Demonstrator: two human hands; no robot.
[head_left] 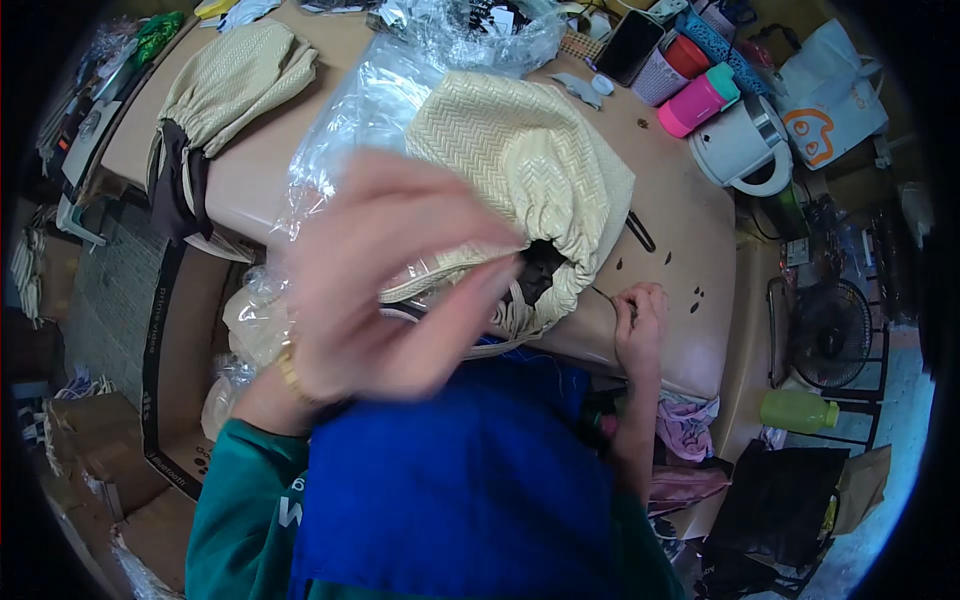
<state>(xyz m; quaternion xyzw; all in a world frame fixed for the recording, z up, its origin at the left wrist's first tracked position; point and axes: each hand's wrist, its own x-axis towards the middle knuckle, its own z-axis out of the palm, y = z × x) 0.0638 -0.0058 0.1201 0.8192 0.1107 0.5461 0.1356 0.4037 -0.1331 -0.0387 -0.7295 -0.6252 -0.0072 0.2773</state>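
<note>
From here I judge the cream bag (485, 120) on the table (680, 220) light, soft; I'd take its gathered mouth (575, 245). Left hand (385, 280) blurred, right hand (640, 318) curled; I can't tell either grip.

a blue apron (455, 480) covers a green-sleeved top (235, 510).

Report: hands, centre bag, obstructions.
Left hand raised, blurred; right hand at table edge. Centre bag on table, dark interior showing. Left hand partly hides it.

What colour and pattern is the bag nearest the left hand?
Cream, herringbone weave; the bag shows best in head view.
</note>
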